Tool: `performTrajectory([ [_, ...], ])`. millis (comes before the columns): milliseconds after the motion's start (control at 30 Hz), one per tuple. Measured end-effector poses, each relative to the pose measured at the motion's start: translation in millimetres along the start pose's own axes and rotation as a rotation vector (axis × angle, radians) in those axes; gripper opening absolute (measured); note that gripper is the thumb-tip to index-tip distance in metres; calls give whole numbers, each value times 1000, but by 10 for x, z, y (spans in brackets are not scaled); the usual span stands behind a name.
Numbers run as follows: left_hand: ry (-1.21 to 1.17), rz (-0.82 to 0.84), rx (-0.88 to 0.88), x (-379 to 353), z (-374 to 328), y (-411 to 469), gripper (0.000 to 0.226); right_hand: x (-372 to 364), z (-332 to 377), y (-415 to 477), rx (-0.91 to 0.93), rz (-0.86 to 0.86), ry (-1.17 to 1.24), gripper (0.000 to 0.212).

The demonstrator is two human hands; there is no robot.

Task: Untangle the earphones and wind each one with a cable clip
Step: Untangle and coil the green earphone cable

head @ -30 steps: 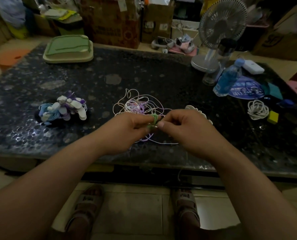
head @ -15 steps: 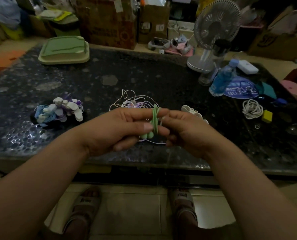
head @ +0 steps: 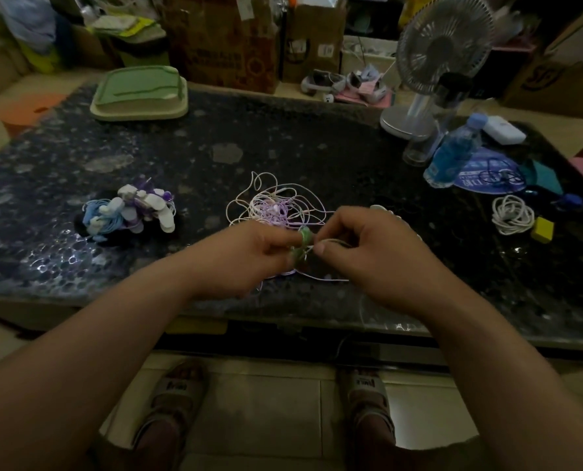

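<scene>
My left hand (head: 245, 256) and my right hand (head: 368, 256) meet over the table's front edge, both pinching a small coil of green earphone cable (head: 302, 243). My right fingers also hold a thin pale loop at the coil, blurred by motion. Behind the hands lies a tangle of white and purple earphone cables (head: 276, 207) on the dark table (head: 283, 147). A pile of wound blue and purple earphones with white cable clips (head: 130, 212) sits to the left. Several white clips (head: 380, 209) peek out behind my right hand.
A green lidded tray (head: 140, 93) stands at the back left. A white desk fan (head: 436, 62), a clear cup, a blue water bottle (head: 453, 154), a white cable coil (head: 512, 214) and a yellow block (head: 542, 229) crowd the right side. Boxes line the floor behind.
The hands have dropped lower toward the table; the green coil, held upright and plainly visible half a second ago, is now smaller and mostly hidden between the fingertips.
</scene>
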State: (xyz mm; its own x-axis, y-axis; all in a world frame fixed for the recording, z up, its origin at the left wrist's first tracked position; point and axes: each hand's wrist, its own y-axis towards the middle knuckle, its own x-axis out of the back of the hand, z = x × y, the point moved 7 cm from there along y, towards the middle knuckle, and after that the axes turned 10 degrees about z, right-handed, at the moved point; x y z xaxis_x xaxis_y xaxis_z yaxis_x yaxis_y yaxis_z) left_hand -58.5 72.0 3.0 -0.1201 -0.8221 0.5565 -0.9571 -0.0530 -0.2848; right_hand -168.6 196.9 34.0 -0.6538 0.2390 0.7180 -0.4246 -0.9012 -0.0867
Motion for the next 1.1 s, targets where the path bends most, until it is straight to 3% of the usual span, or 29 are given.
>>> performTrajectory([
  [67,59,117,-22,-119,-49,1,29,42,-12,21,41,1,82,4],
  [133,-97,245,-62,-218,-130,-19,31,44,-50,39,50,54,249,4],
  [200,-290,331,-115,-244,-218,-60,38,-4,-138,42,5,136,562,9],
  [267,-500,332,-164,-197,-265,-86,43,-59,-215,53,-45,184,768,12],
  [333,-709,274,-205,-126,-283,-77,46,-139,-265,71,-75,198,819,16],
  [400,-840,153,-207,-40,-247,-41,49,-231,-301,82,-119,193,749,20],
  [467,-927,38,-204,44,-185,-6,51,-314,-246,63,-139,201,516,23],
  [567,-974,-83,-183,125,-68,45,48,-403,-57,35,-74,216,321,23],
  [700,-882,-160,-131,98,37,100,43,-421,139,16,17,188,123,23],
  [933,-650,-276,-74,102,98,105,45,-329,102,-12,32,74,-15,26],
  [1100,-563,-340,-62,60,53,120,47,-419,141,-7,76,170,-143,22],
])
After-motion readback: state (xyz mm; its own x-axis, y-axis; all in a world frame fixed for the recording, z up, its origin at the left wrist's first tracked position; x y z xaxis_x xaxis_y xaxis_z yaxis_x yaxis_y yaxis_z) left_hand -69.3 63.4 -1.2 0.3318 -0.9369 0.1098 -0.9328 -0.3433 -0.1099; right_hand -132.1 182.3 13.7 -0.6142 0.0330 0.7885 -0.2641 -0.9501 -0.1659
